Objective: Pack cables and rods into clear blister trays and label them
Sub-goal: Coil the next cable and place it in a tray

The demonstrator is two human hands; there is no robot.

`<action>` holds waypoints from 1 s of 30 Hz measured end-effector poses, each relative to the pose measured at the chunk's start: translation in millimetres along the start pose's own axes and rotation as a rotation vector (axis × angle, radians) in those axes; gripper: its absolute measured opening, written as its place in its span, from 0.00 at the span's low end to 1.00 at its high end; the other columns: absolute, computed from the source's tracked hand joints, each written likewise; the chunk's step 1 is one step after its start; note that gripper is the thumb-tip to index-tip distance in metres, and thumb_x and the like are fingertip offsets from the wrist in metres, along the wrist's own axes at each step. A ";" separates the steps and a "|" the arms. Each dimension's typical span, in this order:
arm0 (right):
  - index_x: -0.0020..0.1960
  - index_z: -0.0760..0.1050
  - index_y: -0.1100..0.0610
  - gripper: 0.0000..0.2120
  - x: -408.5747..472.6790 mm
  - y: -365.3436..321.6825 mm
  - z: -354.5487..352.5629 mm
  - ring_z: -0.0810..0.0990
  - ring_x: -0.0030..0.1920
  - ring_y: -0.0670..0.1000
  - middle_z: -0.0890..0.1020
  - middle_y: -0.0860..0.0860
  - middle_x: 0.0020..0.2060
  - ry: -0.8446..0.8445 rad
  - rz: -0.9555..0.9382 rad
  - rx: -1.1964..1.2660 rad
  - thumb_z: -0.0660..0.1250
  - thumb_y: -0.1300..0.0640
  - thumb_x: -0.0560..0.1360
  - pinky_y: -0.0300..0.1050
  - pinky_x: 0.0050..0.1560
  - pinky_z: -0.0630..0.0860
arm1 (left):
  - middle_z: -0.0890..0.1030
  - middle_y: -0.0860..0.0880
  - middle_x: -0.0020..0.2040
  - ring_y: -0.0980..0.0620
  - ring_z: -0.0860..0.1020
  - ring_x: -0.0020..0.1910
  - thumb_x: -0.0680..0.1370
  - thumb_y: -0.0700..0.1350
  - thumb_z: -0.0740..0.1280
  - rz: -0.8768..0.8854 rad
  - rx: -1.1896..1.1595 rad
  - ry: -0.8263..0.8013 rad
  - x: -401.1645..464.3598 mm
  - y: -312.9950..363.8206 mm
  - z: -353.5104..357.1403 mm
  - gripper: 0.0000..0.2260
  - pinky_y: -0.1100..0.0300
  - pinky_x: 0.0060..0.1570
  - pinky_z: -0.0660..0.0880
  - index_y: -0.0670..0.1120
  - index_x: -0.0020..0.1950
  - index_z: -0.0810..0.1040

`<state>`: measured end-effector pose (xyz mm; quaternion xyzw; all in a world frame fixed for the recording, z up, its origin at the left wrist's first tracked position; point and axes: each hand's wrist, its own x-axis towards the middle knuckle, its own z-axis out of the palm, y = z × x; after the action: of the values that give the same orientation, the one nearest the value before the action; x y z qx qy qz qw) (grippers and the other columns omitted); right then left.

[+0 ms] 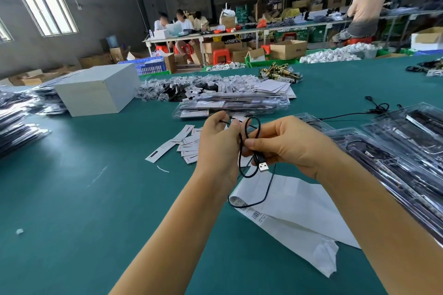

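A thin black USB cable [256, 132] is looped between both hands above the green table. My left hand [219, 143] pinches one strand near the top of the loop. My right hand [285, 145] grips the coil lower down, and the silver USB plug [263, 166] hangs just under its fingers. A slack length of cable droops onto the white label sheet [294, 213]. Clear blister trays [395, 158] holding cables and rods lie to the right. A flat stack of filled trays [230, 104] sits beyond my hands.
Small white labels [185, 142] are scattered left of my hands. A white box [96, 90] stands at the left with tray stacks [16, 132] beside it. Bagged parts [191, 86] and brass fittings [279, 72] lie farther back. Another loose cable [376, 108] lies at right. People work at benches behind.
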<state>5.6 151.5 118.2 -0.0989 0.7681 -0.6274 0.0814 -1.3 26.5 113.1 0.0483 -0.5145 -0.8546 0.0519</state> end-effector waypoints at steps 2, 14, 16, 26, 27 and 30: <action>0.43 0.83 0.59 0.03 -0.1 0.4 0.9 0.81 0.31 0.46 0.85 0.54 0.36 0.000 0.004 -0.033 0.71 0.62 0.73 0.36 0.33 0.78 | 0.70 0.41 0.70 0.52 0.83 0.46 0.80 0.31 0.59 -0.024 -0.114 0.016 1.5 1.5 0.2 0.16 0.64 0.39 0.80 0.38 0.68 0.67; 0.36 0.82 0.58 0.07 1.6 3.9 15.3 0.80 0.30 0.45 0.83 0.52 0.30 0.000 0.024 0.020 0.71 0.60 0.73 0.35 0.31 0.76 | 0.70 0.45 0.68 0.47 0.75 0.64 0.79 0.26 0.55 -0.069 -0.331 0.229 8.6 -5.6 6.4 0.19 0.56 0.62 0.69 0.41 0.67 0.68; 0.36 0.81 0.58 0.07 2.1 4.6 15.7 0.77 0.26 0.43 0.81 0.50 0.27 0.000 0.054 0.053 0.72 0.60 0.73 0.34 0.29 0.74 | 0.68 0.45 0.70 0.47 0.73 0.66 0.79 0.25 0.53 -0.087 -0.381 0.242 10.3 -5.2 6.4 0.22 0.56 0.67 0.66 0.41 0.70 0.66; 0.42 0.81 0.63 0.06 6.4 8.7 15.5 0.77 0.28 0.48 0.83 0.54 0.31 -0.059 0.210 0.292 0.74 0.60 0.69 0.36 0.29 0.74 | 0.67 0.44 0.71 0.48 0.72 0.62 0.78 0.24 0.52 -0.117 -0.426 0.213 13.3 0.1 0.3 0.24 0.62 0.56 0.68 0.40 0.71 0.65; 0.42 0.82 0.63 0.05 6.2 8.9 13.7 0.79 0.28 0.48 0.83 0.54 0.32 -0.072 0.212 0.275 0.73 0.61 0.70 0.36 0.29 0.74 | 0.68 0.44 0.71 0.47 0.71 0.65 0.78 0.23 0.51 -0.112 -0.388 0.182 14.6 0.2 -0.7 0.24 0.62 0.53 0.70 0.39 0.71 0.65; 0.45 0.82 0.64 0.06 5.3 9.6 6.3 0.79 0.29 0.48 0.83 0.55 0.33 -0.101 0.205 0.201 0.72 0.61 0.71 0.35 0.28 0.74 | 0.73 0.43 0.67 0.47 0.71 0.67 0.78 0.23 0.52 -0.047 -0.136 0.067 17.9 2.8 -7.5 0.23 0.65 0.46 0.73 0.38 0.70 0.67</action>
<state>1.6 146.0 107.5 -0.0427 0.7022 -0.6839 0.1933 -17.9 16.2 111.6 0.0855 -0.4520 -0.8864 0.0522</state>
